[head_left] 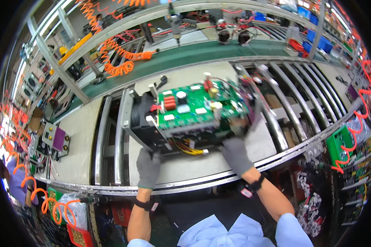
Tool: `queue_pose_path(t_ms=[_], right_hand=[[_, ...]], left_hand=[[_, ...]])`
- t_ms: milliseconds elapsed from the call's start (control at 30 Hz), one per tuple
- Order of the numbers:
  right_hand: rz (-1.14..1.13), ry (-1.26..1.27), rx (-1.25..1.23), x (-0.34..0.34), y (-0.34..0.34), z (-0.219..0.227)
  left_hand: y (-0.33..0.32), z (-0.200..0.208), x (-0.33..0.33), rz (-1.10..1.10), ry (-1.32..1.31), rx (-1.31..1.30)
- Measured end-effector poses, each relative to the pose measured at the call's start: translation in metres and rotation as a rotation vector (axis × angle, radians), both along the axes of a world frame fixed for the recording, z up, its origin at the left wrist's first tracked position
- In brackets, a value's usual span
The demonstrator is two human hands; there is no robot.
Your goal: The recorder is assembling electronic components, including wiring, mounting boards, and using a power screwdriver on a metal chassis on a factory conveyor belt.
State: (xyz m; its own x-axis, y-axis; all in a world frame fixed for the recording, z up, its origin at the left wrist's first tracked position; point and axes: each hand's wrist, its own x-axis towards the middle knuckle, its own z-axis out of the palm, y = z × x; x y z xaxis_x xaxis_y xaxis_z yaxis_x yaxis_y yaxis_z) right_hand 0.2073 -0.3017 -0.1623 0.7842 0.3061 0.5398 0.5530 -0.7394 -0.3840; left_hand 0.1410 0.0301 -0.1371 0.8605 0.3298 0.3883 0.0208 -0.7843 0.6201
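An open electronic unit with a metal frame sits in front of me on a pale work board [181,174]. On its top lies a green circuit board [189,117], crowded with parts and standing on posts. A black fan housing [141,111] fills the unit's left end, and a bundle of yellow wires [187,149] hangs from its front. My left hand [148,168], in a grey glove, is closed at the front left lower corner. At the front right lower edge my right hand [236,156], gloved alike, grips the unit. Its fingertips are partly hidden, and that end is blurred.
Metal rollers [294,111] run on both sides of the board. A purple-fronted control box [57,138] stands at left. Behind lies a green conveyor belt [202,51], with a hanging screwdriver [175,29] above it. Orange coiled hoses [119,68] dangle around; a green bin [340,144] is at right.
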Motion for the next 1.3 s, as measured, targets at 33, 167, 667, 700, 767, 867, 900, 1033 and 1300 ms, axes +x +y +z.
queue_pose_path(t_ms=[33, 167, 667, 700, 767, 867, 900, 1033, 1300], right_hand=[[-0.05, 0.055, -0.001, 0.014, 0.005, 0.003], [-0.051, 0.074, 0.059, 0.021, 0.004, 0.012], [-0.24, -0.248, 0.198, -0.04, -0.172, 0.012], [-0.214, -0.276, 0.17, -0.042, -0.17, 0.011], [-0.18, -0.308, 0.208, -0.043, -0.168, 0.012], [-0.147, -0.302, 0.256, -0.046, -0.17, 0.012], [-0.14, -0.305, 0.265, -0.046, -0.171, 0.012], [-0.12, -0.289, 0.259, -0.045, -0.173, 0.012], [-0.182, -0.18, 0.148, -0.044, -0.17, 0.009]], left_hand=[[0.0, 0.0, 0.009, -0.007, 0.002, 0.013], [0.009, 0.005, 0.018, -0.144, -0.003, 0.026], [0.105, 0.026, -0.029, 0.017, 0.815, 0.705], [0.102, 0.032, -0.027, 0.003, 0.853, 0.757], [0.094, 0.041, -0.021, -0.035, 0.897, 0.767], [0.07, 0.048, -0.014, -0.123, 0.893, 0.619], [0.056, 0.048, -0.012, -0.141, 0.886, 0.573], [-0.022, 0.048, 0.008, -0.293, 0.841, 0.58], [-0.247, 0.013, 0.056, -0.759, 0.646, 0.059]])
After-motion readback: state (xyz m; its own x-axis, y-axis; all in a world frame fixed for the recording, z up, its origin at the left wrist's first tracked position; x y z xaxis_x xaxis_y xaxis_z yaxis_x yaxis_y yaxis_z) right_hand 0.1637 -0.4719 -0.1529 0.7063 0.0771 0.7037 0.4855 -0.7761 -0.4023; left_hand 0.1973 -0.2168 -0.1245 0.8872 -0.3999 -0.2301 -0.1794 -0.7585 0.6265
